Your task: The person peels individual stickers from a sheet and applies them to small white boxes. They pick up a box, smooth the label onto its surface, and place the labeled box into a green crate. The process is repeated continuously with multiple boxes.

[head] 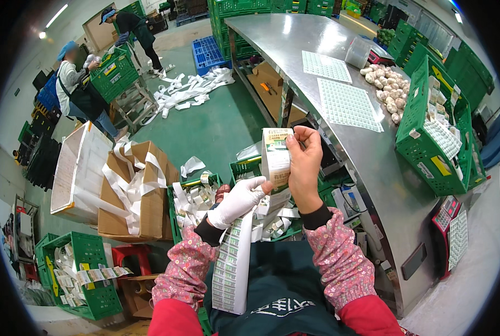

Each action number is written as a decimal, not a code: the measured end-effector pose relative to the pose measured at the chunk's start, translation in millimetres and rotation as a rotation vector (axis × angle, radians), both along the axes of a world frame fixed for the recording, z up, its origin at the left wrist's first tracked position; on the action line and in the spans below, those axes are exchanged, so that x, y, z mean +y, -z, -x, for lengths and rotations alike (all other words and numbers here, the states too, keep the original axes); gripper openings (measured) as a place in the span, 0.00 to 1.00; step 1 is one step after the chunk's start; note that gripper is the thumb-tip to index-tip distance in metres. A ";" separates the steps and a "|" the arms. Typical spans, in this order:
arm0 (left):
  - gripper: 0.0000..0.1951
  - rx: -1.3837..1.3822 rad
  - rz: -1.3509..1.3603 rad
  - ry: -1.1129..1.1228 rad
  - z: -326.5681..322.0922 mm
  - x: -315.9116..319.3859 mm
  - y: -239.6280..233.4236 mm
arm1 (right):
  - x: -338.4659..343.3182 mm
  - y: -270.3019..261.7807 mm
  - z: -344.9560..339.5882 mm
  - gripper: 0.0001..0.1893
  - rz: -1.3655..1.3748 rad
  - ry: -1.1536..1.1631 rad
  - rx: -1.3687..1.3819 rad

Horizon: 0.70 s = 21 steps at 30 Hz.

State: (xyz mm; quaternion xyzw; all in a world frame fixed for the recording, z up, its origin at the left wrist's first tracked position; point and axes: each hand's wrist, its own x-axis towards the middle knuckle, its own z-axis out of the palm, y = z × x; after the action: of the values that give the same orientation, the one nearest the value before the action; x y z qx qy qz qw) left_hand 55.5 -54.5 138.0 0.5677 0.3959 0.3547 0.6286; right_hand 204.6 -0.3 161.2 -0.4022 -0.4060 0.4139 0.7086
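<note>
My left hand [235, 203] wears a white glove with the thumb tip bare, and it grips a strip of printed paper labels [278, 161]. My right hand [306, 166], ungloved, pinches the upper right edge of that strip between thumb and fingers. The strip's lower end hangs down behind my hands. Below my left wrist, a narrow sheet of small green stickers [232, 269] hangs over my dark apron [275, 273]; its upper end is hidden by the glove. Under my hands, green crates [172, 214] hold loose label strips [275, 222].
At right, a steel table [271, 31] bears sticker sheets [348, 103], garlic bulbs [388, 86], a green crate [418, 164], a scale [445, 214] and a phone [413, 261]. At left stand a cardboard box [162, 201] of backing paper and a foam box [71, 176]. Two people work beyond.
</note>
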 end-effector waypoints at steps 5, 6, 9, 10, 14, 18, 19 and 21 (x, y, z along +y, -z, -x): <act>0.21 -0.019 -0.060 -0.157 -8.1 9.4 16.6 | 2.1 3.6 7.0 0.10 0.054 0.045 -0.007; 0.21 0.004 -0.072 -0.205 -7.9 9.9 17.6 | 1.9 6.9 7.8 0.10 0.050 0.048 0.004; 0.16 -0.090 -0.007 -0.393 -3.9 20.7 15.0 | -13.9 12.1 -6.1 0.10 0.053 0.016 0.019; 0.15 -0.064 -0.026 -0.469 5.8 29.1 16.9 | -26.1 19.6 -17.2 0.08 0.077 -0.060 -0.050; 0.16 0.009 -0.149 -0.736 34.0 53.4 4.0 | -106.1 40.6 -47.0 0.13 0.290 -0.441 -0.174; 0.18 0.087 -0.300 -0.909 47.4 68.3 17.7 | -169.2 59.6 -62.8 0.17 0.179 -0.246 -0.351; 0.18 0.096 -0.275 -0.916 51.1 67.5 15.9 | -177.0 64.9 -63.4 0.18 0.074 -0.110 -0.466; 0.18 0.129 -0.306 -1.000 51.9 66.3 13.4 | -195.0 59.9 -69.7 0.22 0.225 0.030 -0.720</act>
State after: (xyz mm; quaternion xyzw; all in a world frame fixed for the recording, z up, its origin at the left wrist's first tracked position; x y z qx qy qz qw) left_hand 3.6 11.8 124.6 0.4155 0.6000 0.6294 0.2668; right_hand 274.4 -195.3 101.2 -0.6031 -0.5753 0.2775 0.4778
